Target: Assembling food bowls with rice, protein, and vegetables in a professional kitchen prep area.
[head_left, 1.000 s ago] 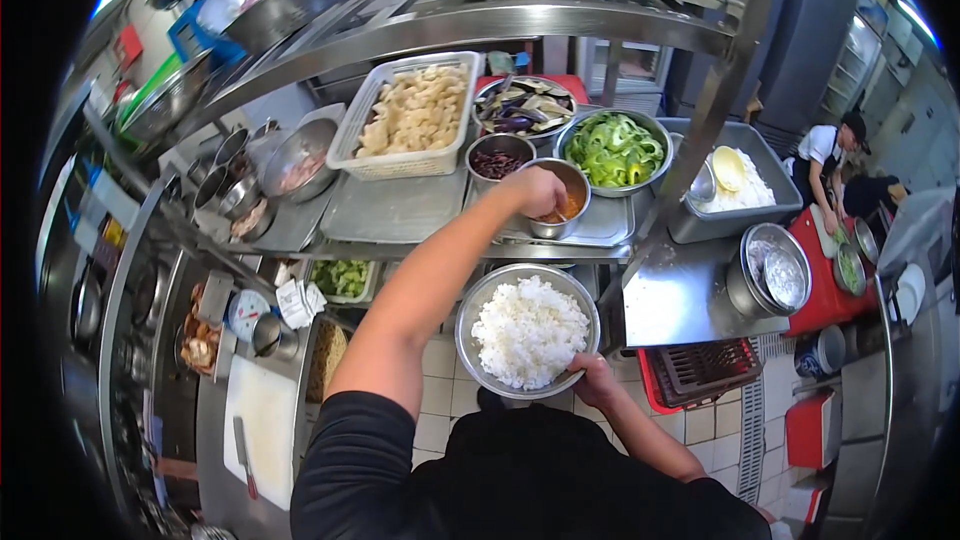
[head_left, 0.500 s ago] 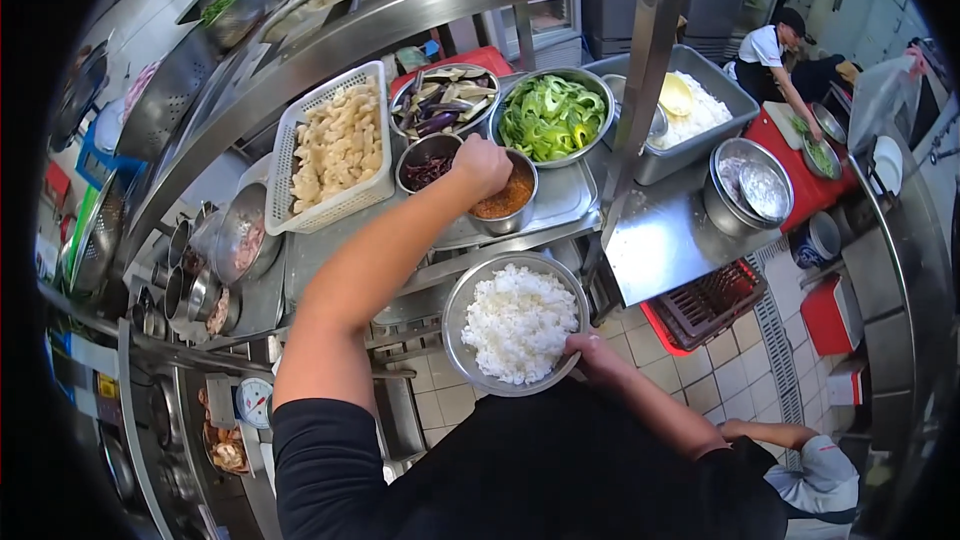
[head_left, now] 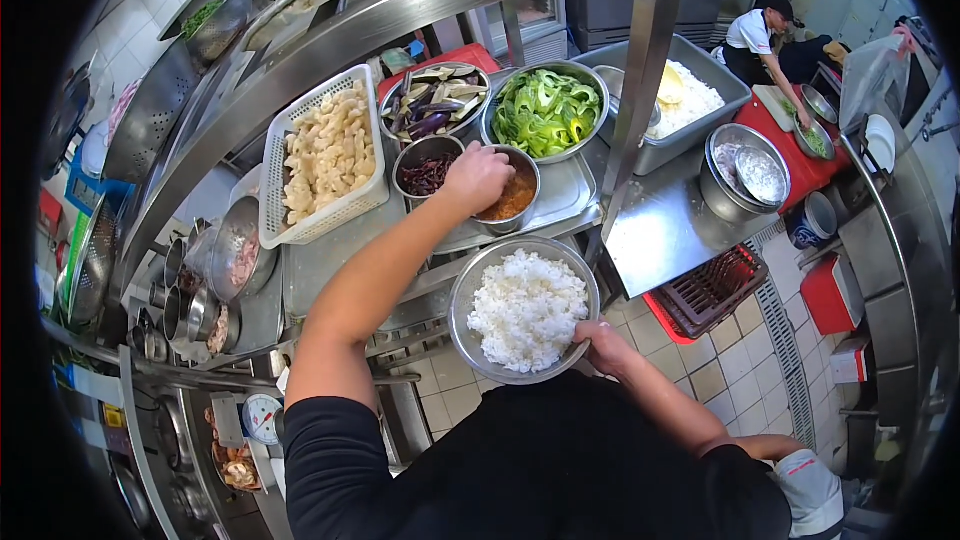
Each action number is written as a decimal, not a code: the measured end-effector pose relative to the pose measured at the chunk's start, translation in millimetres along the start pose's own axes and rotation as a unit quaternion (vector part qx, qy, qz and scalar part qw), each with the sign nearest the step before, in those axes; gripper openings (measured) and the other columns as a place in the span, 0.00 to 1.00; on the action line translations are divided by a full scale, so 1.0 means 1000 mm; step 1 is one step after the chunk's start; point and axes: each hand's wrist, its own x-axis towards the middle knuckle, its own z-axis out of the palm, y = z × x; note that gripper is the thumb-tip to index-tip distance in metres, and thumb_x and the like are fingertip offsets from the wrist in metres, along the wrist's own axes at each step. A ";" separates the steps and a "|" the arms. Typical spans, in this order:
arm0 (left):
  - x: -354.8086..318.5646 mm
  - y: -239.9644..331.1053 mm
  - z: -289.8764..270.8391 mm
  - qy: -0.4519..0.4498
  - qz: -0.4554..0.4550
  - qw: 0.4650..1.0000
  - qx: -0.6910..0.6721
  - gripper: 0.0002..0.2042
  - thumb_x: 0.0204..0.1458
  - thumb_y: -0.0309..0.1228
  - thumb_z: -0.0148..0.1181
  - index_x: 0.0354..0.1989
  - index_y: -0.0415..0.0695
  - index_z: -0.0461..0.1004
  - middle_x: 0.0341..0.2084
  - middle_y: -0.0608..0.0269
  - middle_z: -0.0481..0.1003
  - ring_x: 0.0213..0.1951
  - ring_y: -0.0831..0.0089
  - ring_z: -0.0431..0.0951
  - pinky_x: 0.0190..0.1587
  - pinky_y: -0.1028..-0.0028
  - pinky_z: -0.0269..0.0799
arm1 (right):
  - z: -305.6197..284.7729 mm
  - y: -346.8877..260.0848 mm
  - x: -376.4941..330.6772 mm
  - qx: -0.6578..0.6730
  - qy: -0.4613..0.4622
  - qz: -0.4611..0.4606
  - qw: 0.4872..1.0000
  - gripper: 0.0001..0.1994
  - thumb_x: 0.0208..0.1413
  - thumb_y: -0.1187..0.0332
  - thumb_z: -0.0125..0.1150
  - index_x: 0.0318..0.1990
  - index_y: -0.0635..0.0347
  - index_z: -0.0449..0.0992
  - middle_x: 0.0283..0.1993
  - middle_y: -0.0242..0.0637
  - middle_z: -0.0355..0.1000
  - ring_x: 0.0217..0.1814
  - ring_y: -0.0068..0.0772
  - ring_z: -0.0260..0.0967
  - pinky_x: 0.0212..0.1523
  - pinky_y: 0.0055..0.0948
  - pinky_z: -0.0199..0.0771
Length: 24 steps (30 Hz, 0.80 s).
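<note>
My right hand [head_left: 603,348] grips the rim of a round metal bowl [head_left: 463,340] in front of my body. White cooked rice [head_left: 527,308] is heaped in it. My left hand [head_left: 478,178] reaches forward over the edge of a small metal bowl [head_left: 537,183] of orange-red sauce or seasoning [head_left: 518,192]. Its fingers are curled down and partly hidden, so whatever they hold cannot be made out. Just left of that hand stands a small bowl of dried red chillies [head_left: 424,174]. Behind are a bowl of sliced eggplant [head_left: 432,105] and one of cut green peppers [head_left: 548,118].
A white basket [head_left: 275,195] of pale pieces stands left. A grey tub [head_left: 722,120] of rice sits beyond the steel post [head_left: 650,60]. Nested metal bowls [head_left: 745,175] stand to the right. One co-worker [head_left: 755,40] works far right; another person's sleeve [head_left: 808,488] shows lower right.
The rice bowl and my right hand have risen slightly forward and to the right. My left hand has shifted a little and turned flatter above the sauce bowl's edge.
</note>
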 end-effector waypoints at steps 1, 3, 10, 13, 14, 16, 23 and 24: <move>-0.003 0.001 0.002 -0.044 -0.006 0.999 0.004 0.07 0.44 0.32 0.57 0.30 0.51 0.81 0.30 0.64 0.78 0.38 0.64 0.78 0.48 0.63 0.64 | 0.001 0.000 0.000 0.008 0.002 -0.001 1.000 0.28 0.41 0.79 0.50 0.56 0.71 0.68 0.49 0.44 0.73 0.47 0.40 0.74 0.46 0.34 0.78; -0.008 -0.001 -0.001 -0.152 -0.012 0.988 -0.003 0.08 0.46 0.33 0.56 0.30 0.52 0.83 0.28 0.63 0.80 0.37 0.63 0.79 0.48 0.62 0.65 | 0.002 0.000 -0.001 0.018 0.005 0.006 1.000 0.27 0.41 0.79 0.50 0.55 0.72 0.68 0.48 0.44 0.74 0.46 0.39 0.75 0.44 0.33 0.78; -0.014 -0.019 -0.047 -0.169 -0.070 0.966 -0.185 0.08 0.38 0.26 0.58 0.27 0.48 0.82 0.26 0.56 0.79 0.34 0.59 0.78 0.41 0.62 0.70 | -0.001 0.001 0.008 0.043 0.019 0.008 0.999 0.25 0.41 0.80 0.51 0.53 0.72 0.69 0.44 0.42 0.74 0.41 0.36 0.74 0.40 0.31 0.77; -0.022 -0.027 -0.077 -0.094 -0.046 0.979 -0.173 0.08 0.39 0.23 0.56 0.27 0.45 0.81 0.26 0.54 0.78 0.34 0.56 0.78 0.38 0.62 0.71 | -0.001 0.001 0.010 -0.001 0.024 0.014 1.000 0.23 0.42 0.79 0.51 0.51 0.72 0.71 0.41 0.41 0.74 0.40 0.35 0.74 0.40 0.31 0.76; -0.027 -0.028 -0.087 -0.059 -0.037 0.965 -0.254 0.08 0.40 0.24 0.56 0.27 0.47 0.81 0.26 0.57 0.79 0.34 0.57 0.79 0.38 0.58 0.70 | 0.000 0.001 0.009 0.006 0.027 0.005 1.000 0.23 0.41 0.79 0.51 0.50 0.73 0.71 0.41 0.41 0.74 0.41 0.35 0.73 0.40 0.30 0.76; -0.028 -0.028 -0.096 -0.032 -0.035 0.971 -0.236 0.08 0.41 0.23 0.56 0.27 0.47 0.81 0.26 0.58 0.78 0.34 0.57 0.78 0.39 0.59 0.70 | 0.003 -0.001 0.008 0.034 -0.004 -0.022 0.999 0.23 0.41 0.79 0.51 0.50 0.73 0.72 0.41 0.41 0.74 0.41 0.34 0.73 0.41 0.30 0.76; -0.009 -0.001 -0.039 -0.074 -0.037 0.995 0.056 0.04 0.41 0.33 0.63 0.26 0.52 0.81 0.29 0.64 0.78 0.38 0.65 0.78 0.45 0.62 0.63 | 0.009 -0.006 0.008 0.007 0.012 -0.007 1.000 0.25 0.40 0.79 0.50 0.52 0.73 0.70 0.45 0.42 0.74 0.44 0.35 0.73 0.44 0.30 0.74; -0.007 0.001 -0.029 -0.115 -0.044 0.991 0.050 0.05 0.40 0.33 0.63 0.26 0.52 0.81 0.29 0.64 0.78 0.38 0.65 0.78 0.45 0.62 0.63 | 0.008 -0.005 0.010 0.000 0.021 -0.004 1.000 0.25 0.40 0.79 0.50 0.52 0.73 0.71 0.45 0.42 0.74 0.44 0.34 0.72 0.44 0.29 0.74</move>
